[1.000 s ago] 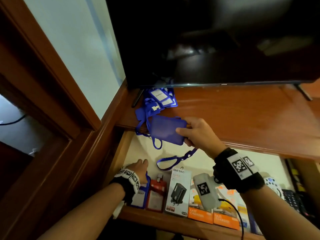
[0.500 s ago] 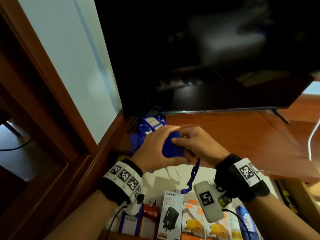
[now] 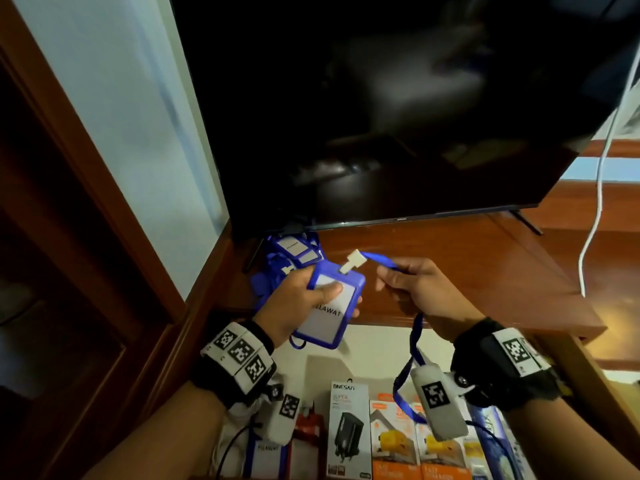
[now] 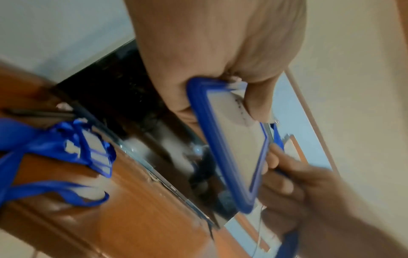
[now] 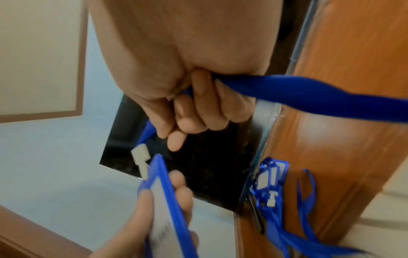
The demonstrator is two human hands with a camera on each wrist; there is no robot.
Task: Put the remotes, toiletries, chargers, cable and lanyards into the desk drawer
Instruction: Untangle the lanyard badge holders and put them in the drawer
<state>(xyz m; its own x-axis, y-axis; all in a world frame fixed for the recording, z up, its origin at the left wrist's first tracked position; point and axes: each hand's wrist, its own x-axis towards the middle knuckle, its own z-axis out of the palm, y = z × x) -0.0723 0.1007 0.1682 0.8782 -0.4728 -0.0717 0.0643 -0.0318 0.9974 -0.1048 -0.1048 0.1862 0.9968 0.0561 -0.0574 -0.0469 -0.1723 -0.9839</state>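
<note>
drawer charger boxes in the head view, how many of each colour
white ONESAN charger box: 1
orange charger boxes: 2
total: 3 in plain view; the right wrist camera may hide more

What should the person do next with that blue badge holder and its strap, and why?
Probably gather the loose strap against the blue badge holder, then lower both into the open drawer. The left hand grips the holder, the right hand pinches the strap, and a long loop dangles over the charger boxes.
</note>
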